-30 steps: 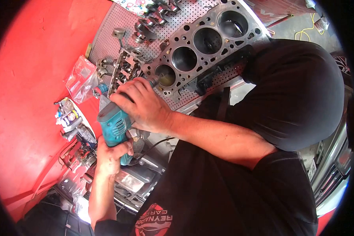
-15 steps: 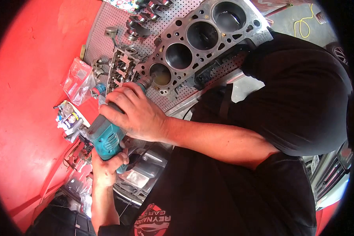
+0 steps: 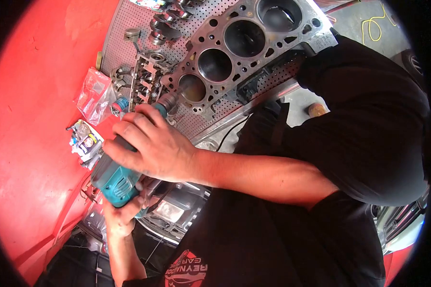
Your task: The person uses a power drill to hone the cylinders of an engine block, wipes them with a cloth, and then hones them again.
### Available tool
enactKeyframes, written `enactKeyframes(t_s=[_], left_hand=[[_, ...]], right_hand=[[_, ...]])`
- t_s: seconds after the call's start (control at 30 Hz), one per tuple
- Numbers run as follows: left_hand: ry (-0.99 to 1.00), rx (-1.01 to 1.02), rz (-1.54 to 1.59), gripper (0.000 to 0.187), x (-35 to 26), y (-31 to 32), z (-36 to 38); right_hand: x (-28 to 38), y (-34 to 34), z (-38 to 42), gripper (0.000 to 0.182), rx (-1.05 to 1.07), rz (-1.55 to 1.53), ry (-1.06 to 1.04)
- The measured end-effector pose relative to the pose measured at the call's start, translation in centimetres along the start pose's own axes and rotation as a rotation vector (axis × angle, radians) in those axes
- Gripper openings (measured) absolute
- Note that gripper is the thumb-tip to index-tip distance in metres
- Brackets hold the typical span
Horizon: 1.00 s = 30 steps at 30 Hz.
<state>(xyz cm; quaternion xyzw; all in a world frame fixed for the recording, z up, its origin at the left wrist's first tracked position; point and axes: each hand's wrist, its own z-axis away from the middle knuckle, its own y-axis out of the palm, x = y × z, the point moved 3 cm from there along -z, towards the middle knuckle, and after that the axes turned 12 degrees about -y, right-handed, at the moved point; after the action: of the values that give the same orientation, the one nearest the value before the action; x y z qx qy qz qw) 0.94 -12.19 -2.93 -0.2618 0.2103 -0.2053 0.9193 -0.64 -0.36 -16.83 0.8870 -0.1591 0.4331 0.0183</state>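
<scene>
A teal power drill (image 3: 119, 184) points up and right toward the nearest bore of a metal engine block (image 3: 234, 67). My right hand (image 3: 153, 146) is wrapped over the front of its body, behind the chuck (image 3: 168, 100). Lower down, my left hand (image 3: 123, 215) grips the rear of the drill near the handle; some of its fingers are hidden. A blurred attachment reaches from the chuck into the bore (image 3: 192, 89), and its tip cannot be made out. The block has several round bores and lies on a perforated metal table (image 3: 115, 52).
Left of the block are a cylinder head (image 3: 146, 79), a piston (image 3: 132, 34) and a crankshaft (image 3: 165, 31). A plastic bag (image 3: 93, 95), a blue can (image 3: 120, 104) and bottles (image 3: 86, 141) lie along the red surface (image 3: 28, 119). Black clothing (image 3: 368, 119) fills the right. A yellow cord (image 3: 371, 28) is on the floor.
Both my hands and the drill have shifted left in the view, the drill's rear slightly down. The chuck is further from the bore. A round brownish object now shows on the floor.
</scene>
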Motion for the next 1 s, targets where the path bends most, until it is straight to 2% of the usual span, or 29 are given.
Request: enactKeyframes(t_s=[0.13, 0.27, 0.43, 0.53, 0.6, 0.7, 0.8, 1.0], left_hand=[[-0.020, 0.020, -0.041, 0.039, -0.9, 0.6, 0.2], [-0.030, 0.139, -0.006, 0.036, 0.2, 0.7, -2.1], [-0.010, 0.130, 0.000, 0.035, 1.1, 2.2, -4.2], [-0.013, 0.119, 0.037, 0.035, 1.1, 1.9, -3.6], [-0.027, 0.184, 0.050, 0.036, 0.8, 0.7, -2.5], [-0.012, 0.111, 0.020, 0.030, 0.1, 0.2, -0.7], [0.001, 0.137, 0.037, 0.030, 0.3, 0.3, -1.3], [-0.029, 0.125, 0.021, 0.036, 0.9, 1.6, -3.0]], right_hand=[[-0.2, 0.1, -0.2, 0.043, -0.047, -0.024, 0.034], [-1.5, 0.5, 1.3, 0.038, 0.023, -0.015, 0.044], [-3.2, 1.0, 2.7, 0.039, 0.072, -0.001, 0.057], [-2.6, 0.9, 2.4, 0.040, 0.046, 0.018, 0.041], [-1.6, 0.8, 1.8, 0.042, 0.071, 0.019, 0.024], [-0.5, 0.4, 0.6, 0.043, 0.074, 0.029, -0.011], [-0.7, 0.8, 0.7, 0.043, 0.074, 0.004, 0.010], [-2.1, 1.0, 2.2, 0.041, 0.093, 0.018, 0.025]])
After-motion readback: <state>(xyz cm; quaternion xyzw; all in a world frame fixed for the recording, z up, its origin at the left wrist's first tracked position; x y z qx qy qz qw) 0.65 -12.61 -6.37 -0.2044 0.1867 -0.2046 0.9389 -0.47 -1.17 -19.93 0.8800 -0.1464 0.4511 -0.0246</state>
